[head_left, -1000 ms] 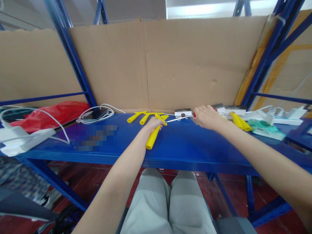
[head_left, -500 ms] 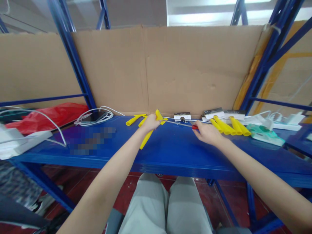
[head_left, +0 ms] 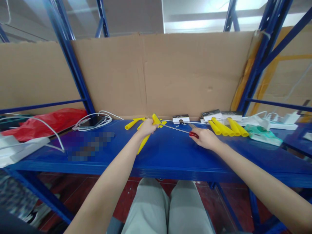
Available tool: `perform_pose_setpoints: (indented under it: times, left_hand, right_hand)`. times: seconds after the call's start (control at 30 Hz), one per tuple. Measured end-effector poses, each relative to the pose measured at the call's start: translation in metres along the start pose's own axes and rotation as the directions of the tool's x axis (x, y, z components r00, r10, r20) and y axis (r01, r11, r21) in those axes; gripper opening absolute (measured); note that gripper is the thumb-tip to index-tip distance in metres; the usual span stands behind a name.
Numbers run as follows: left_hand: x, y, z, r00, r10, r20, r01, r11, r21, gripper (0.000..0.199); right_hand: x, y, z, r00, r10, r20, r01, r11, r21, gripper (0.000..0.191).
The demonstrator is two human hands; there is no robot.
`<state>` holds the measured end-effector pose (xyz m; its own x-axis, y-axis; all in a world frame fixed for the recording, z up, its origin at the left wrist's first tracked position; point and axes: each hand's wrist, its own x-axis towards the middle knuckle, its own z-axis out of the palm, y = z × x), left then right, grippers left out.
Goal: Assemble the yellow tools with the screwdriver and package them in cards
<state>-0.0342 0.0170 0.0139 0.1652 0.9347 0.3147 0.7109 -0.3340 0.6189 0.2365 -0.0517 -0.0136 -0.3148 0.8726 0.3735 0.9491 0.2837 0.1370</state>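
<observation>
My left hand (head_left: 148,127) is closed around a yellow-handled scraper (head_left: 143,144), its handle slanting down toward the table's front edge. The scraper's yellow head (head_left: 156,119) sticks out above my fingers. In my right hand (head_left: 204,137) is a screwdriver (head_left: 194,134) with a red handle, gripped from the right. Its thin metal shaft points left, and the tip meets the scraper's head; the exact contact is too small to make out. Just left of my left hand lie loose yellow handles (head_left: 131,124). Behind the screwdriver stands a small black-and-white scraper head (head_left: 180,119).
Several yellow-handled scrapers with black-and-white heads (head_left: 223,128) lie at the right, beside a green-and-white packet (head_left: 264,135). White cables (head_left: 104,122), a red bag (head_left: 53,122) and a white power strip (head_left: 24,151) are at the left. Cardboard (head_left: 175,74) backs the blue table (head_left: 170,162).
The screwdriver's handle has dropped slightly with my right hand, so its shaft tilts more. My left hand still holds the scraper. The view has shifted a little.
</observation>
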Motion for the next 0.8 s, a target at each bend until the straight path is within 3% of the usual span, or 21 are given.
perform_pose_setpoints:
  times: [0.13, 0.3, 0.53, 0.8]
  left_hand:
    - [0.003, -0.003, 0.003, 1.0, -0.005, 0.01, 0.005, 1.0, -0.004, 0.014]
    - [0.001, -0.002, 0.001, 1.0, -0.021, 0.009, 0.021, 0.999, -0.048, 0.019]
    - [-0.005, 0.008, -0.001, 0.998, -0.058, -0.005, 0.058, 0.997, 0.043, 0.028]
    - [0.0, 0.004, 0.0, 0.998, -0.067, 0.009, 0.066, 0.997, 0.049, 0.028]
  right_hand:
    - [0.0, -0.002, 0.0, 0.999, 0.048, -0.001, -0.048, 0.997, 0.057, 0.023]
    - [0.001, -0.006, 0.003, 1.0, 0.01, 0.024, -0.013, 0.992, 0.126, 0.024]
    - [-0.001, -0.013, -0.001, 0.999, -0.018, 0.026, 0.021, 0.996, -0.084, 0.028]
    - [-0.003, -0.027, -0.008, 0.999, -0.022, 0.045, 0.033, 0.97, -0.242, 0.032]
